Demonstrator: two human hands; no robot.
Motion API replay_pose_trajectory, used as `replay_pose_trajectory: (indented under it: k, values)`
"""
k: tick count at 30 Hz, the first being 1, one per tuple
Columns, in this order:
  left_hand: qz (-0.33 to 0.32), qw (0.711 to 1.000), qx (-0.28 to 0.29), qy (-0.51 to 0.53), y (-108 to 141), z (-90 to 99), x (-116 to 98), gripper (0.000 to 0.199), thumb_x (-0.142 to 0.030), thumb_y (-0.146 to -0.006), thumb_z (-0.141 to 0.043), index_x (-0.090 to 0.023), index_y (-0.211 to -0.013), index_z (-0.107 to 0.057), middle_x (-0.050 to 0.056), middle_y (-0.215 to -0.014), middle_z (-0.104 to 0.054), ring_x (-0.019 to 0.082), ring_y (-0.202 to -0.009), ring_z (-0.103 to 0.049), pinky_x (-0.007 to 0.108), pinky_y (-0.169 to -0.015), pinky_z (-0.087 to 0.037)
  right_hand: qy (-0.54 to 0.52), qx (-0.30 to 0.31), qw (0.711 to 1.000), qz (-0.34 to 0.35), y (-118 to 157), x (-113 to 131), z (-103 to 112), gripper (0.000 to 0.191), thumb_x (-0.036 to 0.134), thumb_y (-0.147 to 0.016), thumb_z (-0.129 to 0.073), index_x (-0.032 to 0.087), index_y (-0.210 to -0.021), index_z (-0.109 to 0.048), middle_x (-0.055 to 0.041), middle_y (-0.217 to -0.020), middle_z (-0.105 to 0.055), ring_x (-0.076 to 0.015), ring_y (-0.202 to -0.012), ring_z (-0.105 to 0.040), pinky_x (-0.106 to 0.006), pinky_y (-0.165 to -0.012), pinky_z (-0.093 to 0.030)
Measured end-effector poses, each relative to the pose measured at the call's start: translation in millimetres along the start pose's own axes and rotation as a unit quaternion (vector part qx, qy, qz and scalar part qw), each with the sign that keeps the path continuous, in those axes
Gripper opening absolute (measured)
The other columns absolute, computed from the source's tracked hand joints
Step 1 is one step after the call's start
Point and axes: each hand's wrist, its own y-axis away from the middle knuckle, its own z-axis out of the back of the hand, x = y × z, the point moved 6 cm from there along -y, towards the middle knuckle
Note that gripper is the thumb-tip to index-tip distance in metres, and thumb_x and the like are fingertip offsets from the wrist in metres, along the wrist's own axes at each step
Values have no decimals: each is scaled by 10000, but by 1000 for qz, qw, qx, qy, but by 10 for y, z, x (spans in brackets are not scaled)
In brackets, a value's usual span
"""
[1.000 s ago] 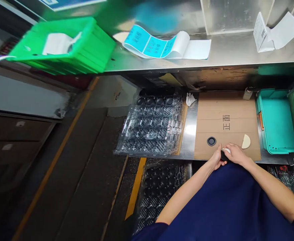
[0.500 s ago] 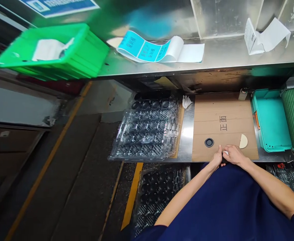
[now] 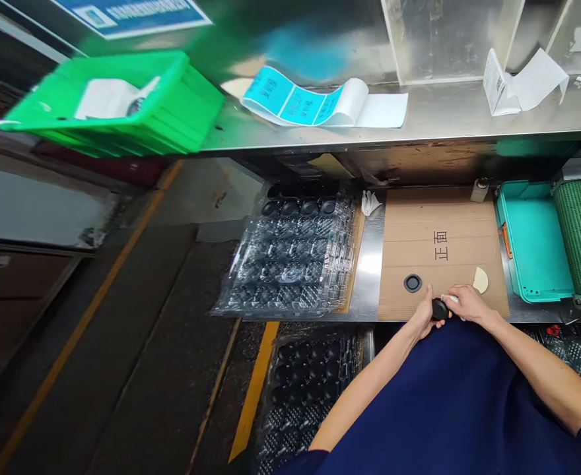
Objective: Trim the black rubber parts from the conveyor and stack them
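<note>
1. Head view, left hand (image 3: 423,315): closed, with a round black part (image 3: 440,309) gripped by its edge between thumb and fingers. The face is left exposed, likely so it can be reached by the other hand.
2. Head view, right hand (image 3: 466,303): fingers curled, with a small white piece (image 3: 451,299) pinched against the black part's side; whether it is cloth or pad cannot be told. The black part is held near the body at the desk (image 3: 368,270) front edge, probably for steadiness.
3. Head view, work spot: a flat cardboard sheet (image 3: 409,231) is laid on the desk, presumably as protection against scratches. A dark round piece (image 3: 412,283) is set on it near the left hand, a cream half-round piece (image 3: 480,280) just beyond the right hand; both are within easy reach.
4. Head view, surroundings: a small bottle (image 3: 479,190) is stood at the sheet's far edge, seemingly out of the way. A teal tray (image 3: 538,251) is placed right of the sheet; clear plastic trays (image 3: 290,264) are stacked to the left, with round black parts seen in their pockets, apparently kept separate by them.
</note>
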Motion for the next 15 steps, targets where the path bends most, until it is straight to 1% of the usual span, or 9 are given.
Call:
replay_pose_trajectory:
  k: [1,2,4,6,7,9,12,13,15]
  values:
    - [27,998,22,61,63,-20,-45,840,-748,-983,-146,-51,-963,-614,126,-703,-607,126,-433,-482,210,-354,-293,-40,-31,999,-14,-9,-94,72,466,476,-940,-434,162,-1158,-700,-10,-1105,-520,115,-859,-348,-4,-762,-122]
    - [59,988,46,133,129,-36,-89,823,-738,-988,-147,-47,-967,-594,121,-723,-596,109,-444,-471,187,-351,-290,-81,-69,994,-35,-17,-208,153,494,501,-943,-430,162,-1186,-695,-16,-1107,-521,115,-880,-382,14,-768,-157]
    - [121,954,84,261,248,-55,-172,794,-741,-985,-178,-45,-968,-560,106,-741,-567,69,-461,-431,137,-351,-279,-149,-155,972,-97,-21,-476,308,572,565,-942,-414,151,-1236,-677,-30,-1089,-526,108,-868,-408,22,-768,-203]
    - [148,923,102,340,315,-44,-254,778,-753,-975,-223,-44,-979,-543,103,-749,-551,51,-475,-401,109,-355,-287,-176,-233,944,-151,-16,-722,419,632,619,-927,-414,149,-1269,-660,-42,-1082,-525,93,-854,-405,10,-765,-209]
    - [150,914,106,361,326,-36,-289,774,-756,-971,-245,-41,-990,-542,109,-758,-553,50,-484,-399,107,-357,-300,-172,-263,935,-166,-18,-820,452,632,624,-922,-418,158,-1277,-655,-43,-1095,-521,85,-867,-405,6,-775,-205]
    - [144,907,107,382,316,-32,-343,773,-759,-965,-268,-38,-1010,-543,122,-771,-558,55,-497,-401,109,-358,-317,-145,-305,924,-181,-32,-976,475,586,587,-929,-422,178,-1282,-650,-42,-1148,-504,68,-928,-406,-2,-822,-208]
    - [136,909,111,378,270,-66,-390,795,-780,-951,-271,-38,-1025,-547,132,-784,-566,58,-506,-411,112,-359,-327,-92,-346,913,-195,-50,-1174,429,557,526,-959,-389,171,-1318,-626,-64,-1224,-462,37,-1011,-380,-44,-941,-252]
    - [132,915,110,366,252,-70,-401,805,-784,-950,-261,-37,-1030,-550,135,-788,-570,61,-507,-418,118,-362,-334,-79,-354,910,-203,-52,-1239,401,565,515,-967,-373,163,-1338,-613,-78,-1244,-445,27,-1032,-368,-71,-995,-268]
    - [106,939,92,315,196,-15,-434,777,-747,-973,-257,-35,-1042,-558,145,-799,-588,78,-506,-448,145,-373,-356,-60,-360,905,-220,-45,-1358,339,585,505,-981,-340,154,-1378,-588,-105,-1263,-416,7,-1068,-341,-139,-1094,-271]
